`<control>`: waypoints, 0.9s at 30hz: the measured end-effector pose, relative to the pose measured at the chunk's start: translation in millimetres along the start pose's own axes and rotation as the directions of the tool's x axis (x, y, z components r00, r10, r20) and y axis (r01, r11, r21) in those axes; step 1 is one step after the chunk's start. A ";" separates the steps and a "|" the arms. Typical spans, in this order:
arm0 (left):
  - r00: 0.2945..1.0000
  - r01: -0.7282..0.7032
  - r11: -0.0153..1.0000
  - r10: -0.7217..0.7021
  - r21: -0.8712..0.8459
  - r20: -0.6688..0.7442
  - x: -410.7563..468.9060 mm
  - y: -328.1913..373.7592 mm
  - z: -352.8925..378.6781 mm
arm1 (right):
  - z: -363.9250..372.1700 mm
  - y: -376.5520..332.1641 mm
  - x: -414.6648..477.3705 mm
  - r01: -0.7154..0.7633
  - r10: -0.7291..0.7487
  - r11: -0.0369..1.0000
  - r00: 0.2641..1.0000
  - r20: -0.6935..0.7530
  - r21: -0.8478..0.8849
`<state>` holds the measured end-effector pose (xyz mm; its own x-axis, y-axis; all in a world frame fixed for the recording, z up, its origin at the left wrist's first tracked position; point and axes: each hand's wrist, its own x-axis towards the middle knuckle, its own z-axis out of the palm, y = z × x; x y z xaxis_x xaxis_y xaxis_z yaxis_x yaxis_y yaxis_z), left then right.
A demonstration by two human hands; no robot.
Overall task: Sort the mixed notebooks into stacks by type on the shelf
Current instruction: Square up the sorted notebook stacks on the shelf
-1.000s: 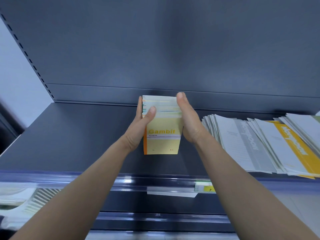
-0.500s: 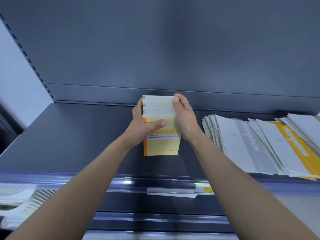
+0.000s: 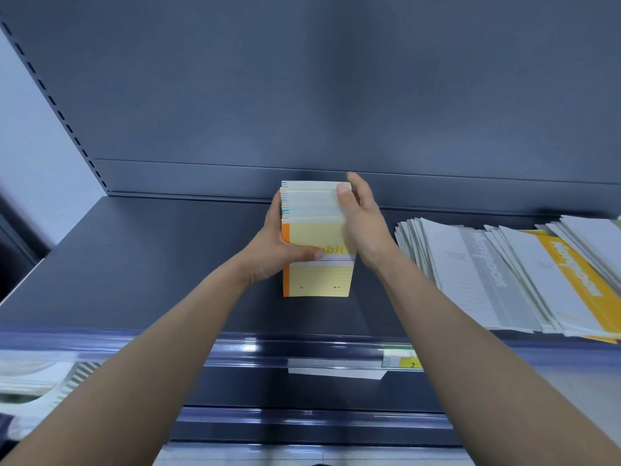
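Observation:
A stack of small pale-yellow notebooks with orange spines lies fanned toward the back on the dark shelf. My left hand grips the stack's left side, thumb pressed across the top cover over its yellow lettering. My right hand rests against the stack's right edge, fingers fairly straight, thumb on the fanned upper notebooks near the far corner. To the right lies a spread pile of larger grey notebooks and yellow notebooks.
The shelf's back panel rises right behind the stack. A price rail with a yellow-green tag runs along the front edge. White items lie on a lower shelf at the left.
My right hand has opened and slid from on top of the stack to its right edge. My left thumb has moved lower on the cover. The stack has barely shifted.

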<state>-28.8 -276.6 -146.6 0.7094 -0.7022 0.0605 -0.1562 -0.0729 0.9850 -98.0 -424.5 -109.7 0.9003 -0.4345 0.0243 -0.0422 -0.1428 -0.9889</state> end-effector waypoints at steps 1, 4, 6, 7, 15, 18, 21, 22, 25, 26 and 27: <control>1.000 -0.009 1.000 0.009 -0.001 -0.002 -0.9 0.1 0.7 | -6.1 -2.0 -1.9 0.002 0.001 0.999 0.997 0.071 -0.038; 0.999 -0.012 1.000 0.012 0.005 0.039 -3.6 -2.4 0.2 | -26.2 -7.9 -3.1 0.022 0.034 0.975 0.969 0.246 -0.221; 0.999 0.000 1.000 0.000 0.007 0.048 -5.6 -1.9 0.2 | -36.1 -10.7 0.9 0.024 0.079 0.956 0.939 0.335 -0.293; 0.999 0.000 1.000 0.000 0.014 0.036 -6.4 -1.4 0.3 | -38.4 -14.5 3.2 0.019 0.120 0.939 0.918 0.377 -0.344; 0.996 0.014 0.999 -0.011 0.031 -0.087 -9.4 6.6 9.7 | -26.1 -53.2 8.7 0.285 0.217 0.344 0.903 0.371 -0.895; 0.997 0.018 0.984 -0.006 0.175 -0.071 -4.5 25.1 9.4 | -20.6 -50.8 5.7 0.303 0.202 0.327 0.903 0.380 -0.895; 0.999 0.038 0.853 -0.022 0.520 -0.037 3.5 49.7 5.5 | -28.7 -47.2 3.7 0.273 0.132 0.454 0.920 0.368 -0.848; 0.999 0.044 0.773 -0.040 0.633 -0.020 6.4 55.9 5.4 | -31.7 -41.4 2.7 0.247 0.129 0.528 0.923 0.364 -0.813; 0.994 0.029 0.570 -0.103 0.821 0.036 12.0 66.5 12.2 | -38.4 -17.2 -2.0 0.128 0.156 0.732 0.924 0.348 -0.669; 0.991 0.027 0.529 -0.124 0.848 0.047 14.1 67.5 15.2 | -40.5 -8.8 -2.7 0.101 0.158 0.779 0.923 0.350 -0.619; 0.988 0.027 0.494 -0.143 0.869 0.050 16.4 67.4 18.2 | -42.7 -2.2 -3.6 0.076 0.159 0.818 0.923 0.350 -0.570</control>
<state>-40.2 -305.9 -82.1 0.6891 -0.7191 -0.0893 -0.6550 -0.6709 0.3476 -119.6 -460.6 -101.3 0.9762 -0.1120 -0.1858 -0.2130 -0.6571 -0.7231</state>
